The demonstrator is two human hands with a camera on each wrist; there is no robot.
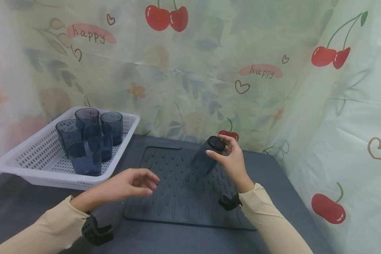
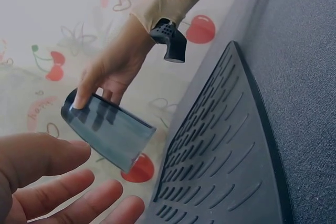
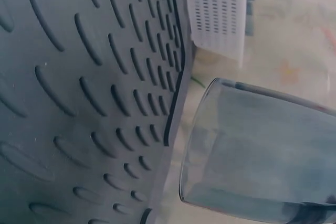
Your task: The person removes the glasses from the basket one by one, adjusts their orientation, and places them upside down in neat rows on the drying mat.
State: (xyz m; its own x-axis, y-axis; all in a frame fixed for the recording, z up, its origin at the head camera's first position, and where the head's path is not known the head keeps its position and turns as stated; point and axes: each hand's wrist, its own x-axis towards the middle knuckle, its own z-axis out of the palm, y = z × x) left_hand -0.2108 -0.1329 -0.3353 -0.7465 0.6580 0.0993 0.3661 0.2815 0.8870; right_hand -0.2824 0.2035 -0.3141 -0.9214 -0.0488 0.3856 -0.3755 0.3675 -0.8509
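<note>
My right hand (image 1: 231,158) grips a dark blue tinted glass (image 1: 206,155) near its thick base, thumb on one side and fingers on the other. The glass tilts with its base up and its mouth downward, over the black ridged drying mat (image 1: 174,197). In the right wrist view the mouth end of the glass (image 3: 252,150) fills the lower right. My left hand (image 1: 130,183) hovers over the mat's left edge, fingers loosely bent, holding nothing. From the left wrist the glass (image 2: 113,132) shows beyond the left fingertips, apart from them.
A white perforated plastic basket (image 1: 44,179) stands at the left with several blue glasses (image 1: 85,158) upright inside. The dark grey table (image 1: 139,236) extends around the mat. A patterned curtain (image 1: 193,88) hangs behind and along the sides.
</note>
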